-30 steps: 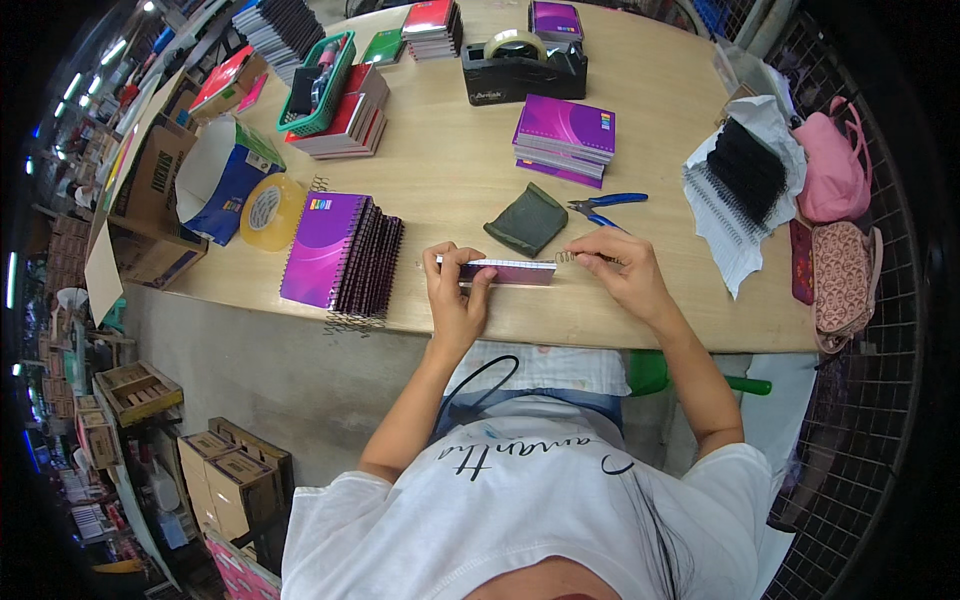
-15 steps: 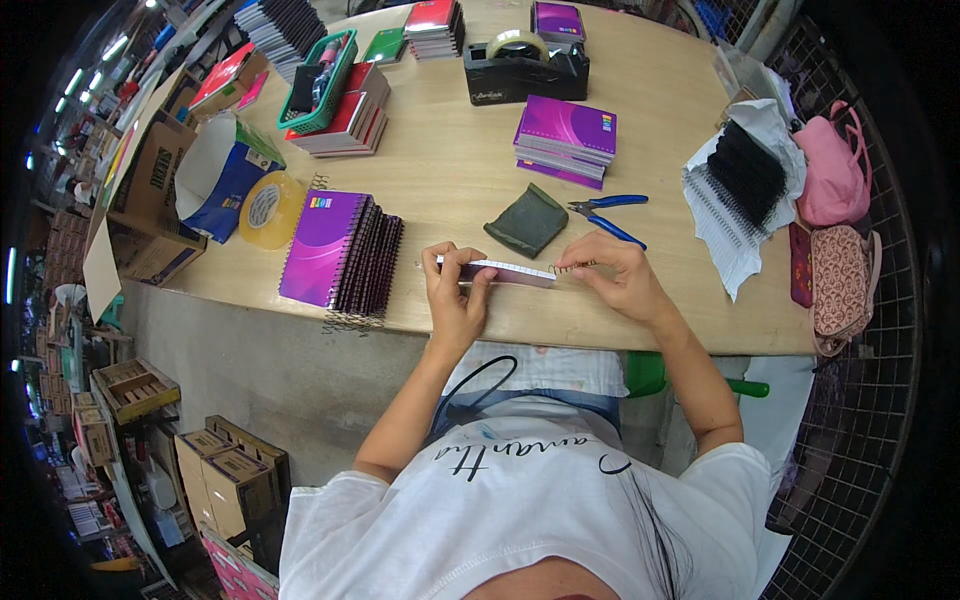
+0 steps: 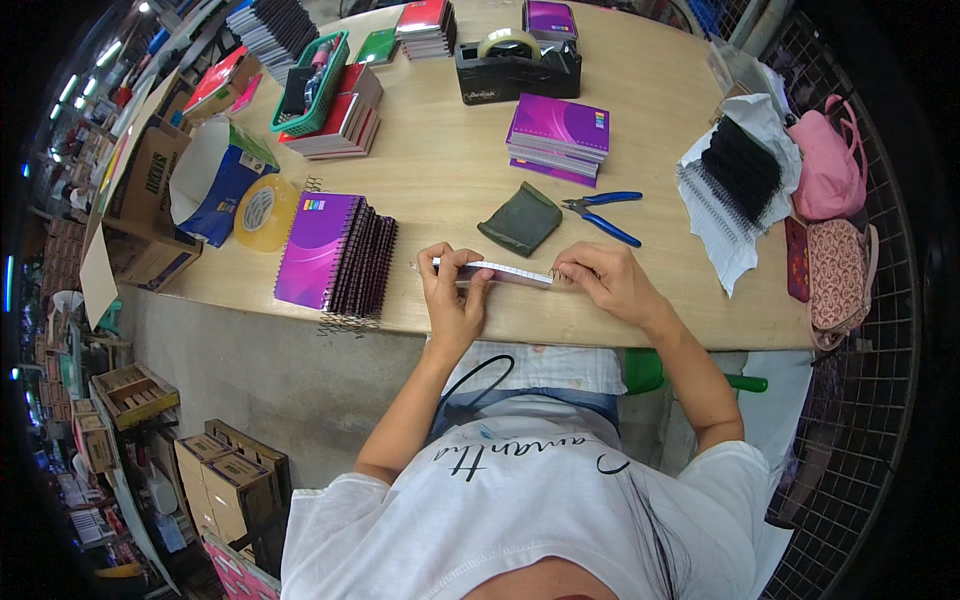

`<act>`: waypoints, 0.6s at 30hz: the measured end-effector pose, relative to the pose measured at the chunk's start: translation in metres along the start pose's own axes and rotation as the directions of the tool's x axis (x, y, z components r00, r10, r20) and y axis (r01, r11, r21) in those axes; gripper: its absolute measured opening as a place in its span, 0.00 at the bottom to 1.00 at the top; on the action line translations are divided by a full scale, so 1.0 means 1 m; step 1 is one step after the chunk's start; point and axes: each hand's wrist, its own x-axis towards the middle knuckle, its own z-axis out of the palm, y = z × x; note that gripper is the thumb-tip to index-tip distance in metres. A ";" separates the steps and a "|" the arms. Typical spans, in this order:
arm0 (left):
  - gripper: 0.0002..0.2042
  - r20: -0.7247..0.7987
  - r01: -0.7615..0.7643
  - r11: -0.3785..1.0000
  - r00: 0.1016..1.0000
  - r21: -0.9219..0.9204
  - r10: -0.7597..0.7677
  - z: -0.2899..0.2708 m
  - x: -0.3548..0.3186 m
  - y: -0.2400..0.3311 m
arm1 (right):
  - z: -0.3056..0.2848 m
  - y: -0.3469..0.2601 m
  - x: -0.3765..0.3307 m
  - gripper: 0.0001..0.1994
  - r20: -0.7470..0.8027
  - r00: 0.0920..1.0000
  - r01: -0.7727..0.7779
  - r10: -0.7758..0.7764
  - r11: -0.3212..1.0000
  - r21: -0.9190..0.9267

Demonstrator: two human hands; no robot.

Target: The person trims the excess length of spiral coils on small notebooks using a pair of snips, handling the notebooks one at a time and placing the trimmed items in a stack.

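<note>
My left hand (image 3: 456, 297) grips a notebook (image 3: 510, 272) by its left part, thumb in front and fingers over the top. The notebook stands on edge, its punched edge facing up. At its right end my right hand (image 3: 607, 282) pinches a thin dark wire coil (image 3: 559, 272), mostly hidden by the fingers. Just beyond the hands lie a dark green pad (image 3: 521, 220) and blue-handled cutting pliers (image 3: 605, 216). Left of my hands sits a stack of coil-bound purple notebooks (image 3: 320, 250), with wire ends sticking out. Farther back is a pile of purple notebooks without visible coils (image 3: 560, 137).
A black tape dispenser (image 3: 518, 77) stands at the back. At the right, black coils (image 3: 742, 172) rest on white paper beside a pink pouch (image 3: 828, 165). At the left are a yellow tape roll (image 3: 267, 212), a green basket (image 3: 312, 85) on red notebooks, and a cardboard box (image 3: 150, 200).
My right hand has moved left, closer to the notebook's end, and less of the coil shows between them. The left hand keeps its hold. The whole view has shifted slightly.
</note>
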 end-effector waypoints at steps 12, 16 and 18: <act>0.20 -0.024 -0.023 0.997 0.999 0.075 0.025 0.004 -0.001 0.004 | 0.000 -0.009 0.003 0.09 0.030 0.994 0.106 -0.104 0.992 -0.063; 0.20 -0.013 -0.019 0.997 1.000 0.077 0.020 0.005 0.000 0.005 | 0.001 -0.013 0.001 0.13 0.019 1.000 0.021 -0.019 0.990 -0.136; 0.20 -0.015 -0.019 0.997 1.000 0.078 0.020 0.005 0.000 0.006 | 0.006 -0.024 0.003 0.13 -0.019 1.000 0.018 -0.022 0.980 -0.196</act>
